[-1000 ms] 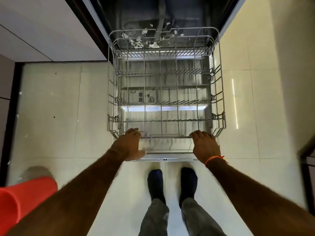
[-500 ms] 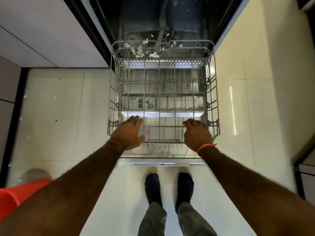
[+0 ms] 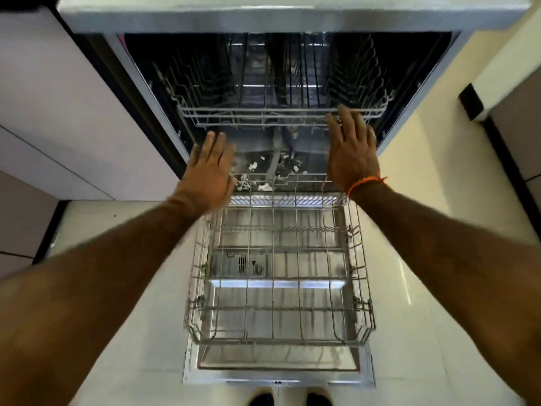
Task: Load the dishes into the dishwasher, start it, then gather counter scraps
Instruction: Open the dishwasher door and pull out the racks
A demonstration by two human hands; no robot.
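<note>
Head view shows both hands off the front rail of the lower rack (image 3: 278,288), which they held a moment ago, and raised toward the upper rack (image 3: 281,112). The left hand (image 3: 209,171) hangs in the air with fingers straight and spread, holding nothing, short of the upper rack's front wire. The right hand (image 3: 352,148), with an orange band at the wrist, is also flat and spread; its fingertips (image 3: 342,111) reach the upper rack's front rail, though whether they touch it I cannot tell.

The lower rack now sits pulled fully out over the open dishwasher door (image 3: 278,379), and no dishes show in either rack. I judge the loading has not begun: the person is likely about to draw the upper rack out too.

White scraps (image 3: 265,187) lie on the tub floor behind the lower rack. The dishwasher sits under a pale table edge (image 3: 292,13), beside white cabinet fronts on the left, and the floor (image 3: 409,200) is glossy cream tile. The person's dark-socked feet show at the bottom edge.
</note>
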